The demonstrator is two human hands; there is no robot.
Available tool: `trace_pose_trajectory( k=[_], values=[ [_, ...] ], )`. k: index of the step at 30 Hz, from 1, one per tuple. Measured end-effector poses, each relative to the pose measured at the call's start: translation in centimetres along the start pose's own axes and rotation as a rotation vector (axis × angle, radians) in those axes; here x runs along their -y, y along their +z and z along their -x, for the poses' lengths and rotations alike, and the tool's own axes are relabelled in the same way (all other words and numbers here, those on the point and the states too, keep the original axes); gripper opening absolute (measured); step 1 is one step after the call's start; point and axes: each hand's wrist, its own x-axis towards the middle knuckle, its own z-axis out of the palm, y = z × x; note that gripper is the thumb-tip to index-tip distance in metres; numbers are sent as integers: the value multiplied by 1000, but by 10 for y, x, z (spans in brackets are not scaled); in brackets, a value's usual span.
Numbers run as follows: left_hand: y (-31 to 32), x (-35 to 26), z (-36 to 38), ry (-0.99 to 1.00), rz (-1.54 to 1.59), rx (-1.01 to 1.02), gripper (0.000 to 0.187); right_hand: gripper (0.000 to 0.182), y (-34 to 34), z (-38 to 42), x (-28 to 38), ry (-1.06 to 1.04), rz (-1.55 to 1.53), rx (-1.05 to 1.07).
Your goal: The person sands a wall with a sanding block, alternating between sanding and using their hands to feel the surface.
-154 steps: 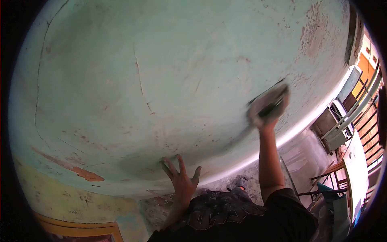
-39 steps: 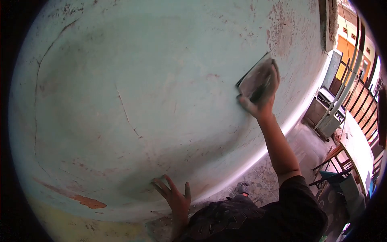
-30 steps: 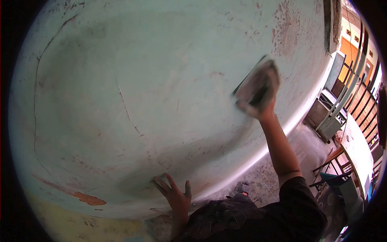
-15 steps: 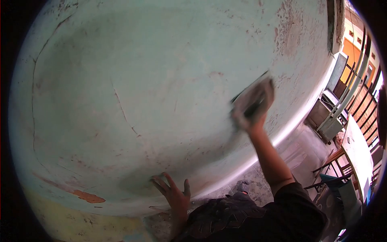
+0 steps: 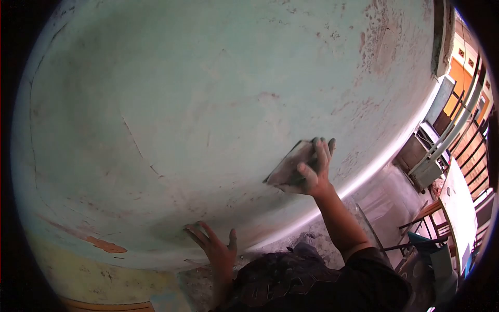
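- wall [image 5: 197,104]: matt paint, rough pitted patch upper right
- flat block [image 5: 292,162] on wall: matt, dusty
- shirt [image 5: 317,281] below wall: matt cloth
- tabletop [image 5: 459,205] right of wall: smooth

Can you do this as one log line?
right hand: holds flat pad against wall | left hand: empty, fingers spread at wall | orange patch: low on wall

Fisheye distortion bows the dimly lit pale-green wall [image 5: 182,99] between black corners. Brightness enters around three o'clock, pinkish-white glare [image 5: 375,163] streaks four o'clock, and a soft shadow [image 5: 169,229] darkens seven o'clock.
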Motion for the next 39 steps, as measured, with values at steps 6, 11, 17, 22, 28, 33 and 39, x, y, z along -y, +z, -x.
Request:
trace_pose_trajectory(
  k=[6,11,17,22,28,33,39],
  values=[
    [3,-7,-1,-28,-7,-21,102,93,-20,-16,-58,619,-141,-274],
    [17,-18,-5,-53,171,-206,98,92,-2,47,-25,174,-206,128],
    [34,-45,-25,-174,307,-523,78,111,-46,-20,-126,685,-94,-427],
    [48,-73,-45,-172,118,-647,75,100,-27,46,-112,277,-156,-171],
    [74,-88,-69,-221,188,-834,74,79,-53,100,-150,227,-131,-59],
    [76,-84,-72,-245,104,-857,73,113,-91,47,-227,767,-11,-240],
    [87,-114,-68,-222,102,-819,73,69,-65,90,-185,191,-234,35]
  ],
)
